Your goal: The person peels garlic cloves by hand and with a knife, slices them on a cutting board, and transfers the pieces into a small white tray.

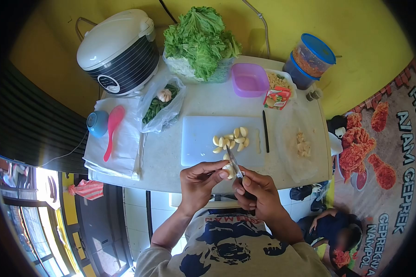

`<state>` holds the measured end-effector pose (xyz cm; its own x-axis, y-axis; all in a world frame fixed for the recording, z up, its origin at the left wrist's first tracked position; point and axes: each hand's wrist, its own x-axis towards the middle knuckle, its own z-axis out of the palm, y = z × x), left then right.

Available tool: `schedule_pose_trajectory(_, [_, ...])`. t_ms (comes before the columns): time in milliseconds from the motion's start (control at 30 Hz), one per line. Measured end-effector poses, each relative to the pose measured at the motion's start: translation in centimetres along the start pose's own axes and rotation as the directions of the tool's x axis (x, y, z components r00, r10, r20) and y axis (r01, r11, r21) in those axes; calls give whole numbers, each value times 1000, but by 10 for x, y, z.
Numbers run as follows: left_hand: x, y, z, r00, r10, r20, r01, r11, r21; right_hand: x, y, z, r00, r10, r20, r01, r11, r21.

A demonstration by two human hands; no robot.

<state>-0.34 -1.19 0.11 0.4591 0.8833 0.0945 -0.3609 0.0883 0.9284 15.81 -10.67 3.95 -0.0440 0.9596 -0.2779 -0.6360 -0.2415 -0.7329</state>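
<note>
Between the thumb and fingers of my left hand [201, 182] is a garlic clove [229, 171], held over the front edge of the table. My right hand [256, 189] is closed round a small knife [233, 161], its blade pointing away from me and lying against or very near the clove. Just beyond, a pile of several peeled garlic cloves [231, 140] rests on the white cutting board [201, 147]. A plastic bag [305, 161] with garlic skins and bits [303, 144] lies to the right.
A rice cooker [120, 53], a tub of lettuce [201, 44] and a purple container [249, 81] line the back. Nearer stand a bag of green vegetables [159, 108], a pink rice paddle [113, 129] and a black stick [266, 131]. Another person [335, 231] sits at lower right.
</note>
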Motion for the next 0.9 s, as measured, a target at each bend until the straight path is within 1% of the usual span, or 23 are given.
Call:
schedule_pose_trajectory(33, [1, -3, -1, 1000, -22, 23, 23, 998, -63, 1, -1, -2, 1000, 0, 2, 0, 1000, -2])
schedule_pose_trajectory(67, [2, -4, -2, 998, -45, 46, 51, 991, -124, 1, -1, -4, 1000, 24, 7, -25, 998, 55])
schedule_pose_trajectory(133, [3, -4, 0, 996, -72, 49, 78, 988, -133, 3, 1, -6, 999, 48, 13, -49, 993, 110])
schedule_pose_trajectory(167, [4, -4, 2, 994, -98, 53, 105, 984, -142, 3, 3, -6, 997, -72, -25, 68, 990, -121])
schedule_pose_trajectory(200, [5, -1, 3, 994, -99, 52, 106, 984, -142, 3, 6, -6, 980, -196, -36, 171, 922, -347])
schedule_pose_trajectory(233, [5, 2, 5, 997, -62, 41, 64, 996, -56, 4, 10, -7, 980, -196, -38, 171, 922, -348])
schedule_pose_trajectory(267, [6, 4, 7, 999, -25, 34, 24, 999, 32, 5, 14, -8, 956, -293, 7, 263, 849, -459])
schedule_pose_trajectory(300, [5, 4, 7, 999, -29, 35, 28, 999, 32, 5, 17, -9, 923, -380, 61, 347, 755, -556])
schedule_pose_trajectory(333, [5, 5, 7, 999, -3, 36, 1, 998, 68, 3, 15, -9, 923, -380, 57, 345, 756, -556])
schedule_pose_trajectory(400, [5, 5, 4, 999, 23, 38, -27, 994, 104, 1, 6, -12, 996, -84, 20, 86, 952, -295])
schedule_pose_trajectory(433, [5, 4, 0, 998, -33, 45, 30, 997, 71, 2, 5, -15, 996, -82, 21, 85, 952, -294])
schedule_pose_trajectory(467, [5, 3, -3, 995, -88, 53, 86, 996, 37, 2, 5, -18, 997, 37, 61, -38, 999, 5])
schedule_pose_trajectory(500, [5, 2, -4, 995, -87, 52, 85, 996, 37, 3, 4, -19, 981, 139, 133, -173, 940, 296])
schedule_pose_trajectory(533, [4, 1, -5, 994, -100, 54, 100, 995, 0, 3, 3, -20, 981, 139, 134, -173, 940, 295])
schedule_pose_trajectory(600, [3, 1, -5, 992, -114, 56, 116, 993, -36, 3, 3, -21, 988, 119, 96, -129, 986, 108])
schedule_pose_trajectory(633, [2, 3, -3, 997, -69, 44, 69, 998, 8, 2, 3, -18, 988, 120, 97, -130, 985, 109])
schedule_pose_trajectory(667, [1, 6, -2, 999, -23, 33, 21, 998, 53, 1, 4, -13, 991, -118, 54, 129, 943, -306])
schedule_pose_trajectory(700, [1, 9, -2, 999, -24, 31, 23, 998, 53, 1, 5, -9, 932, -345, 112, 329, 673, -663])
schedule_pose_trajectory(733, [0, 13, -3, 998, -33, 47, 28, 993, 112, 4, 6, -9, 932, -344, 111, 328, 673, -663])
schedule_pose_trajectory(767, [0, 15, -4, 997, -43, 64, 32, 985, 171, 8, 6, -9, 881, -431, 195, 429, 555, -712])
schedule_pose_trajectory(800, [0, 15, -4, 997, -44, 63, 32, 985, 170, 10, 5, -9, 817, -501, 286, 519, 422, -743])
schedule_pose_trajectory(833, [0, 16, -4, 996, -32, 80, 15, 980, 197, 9, 4, -10, 817, -501, 287, 519, 422, -743])
schedule_pose_trajectory(900, [1, 17, -3, 995, -19, 97, -3, 975, 222, 5, 0, -14, 855, -419, 306, 473, 386, -792])
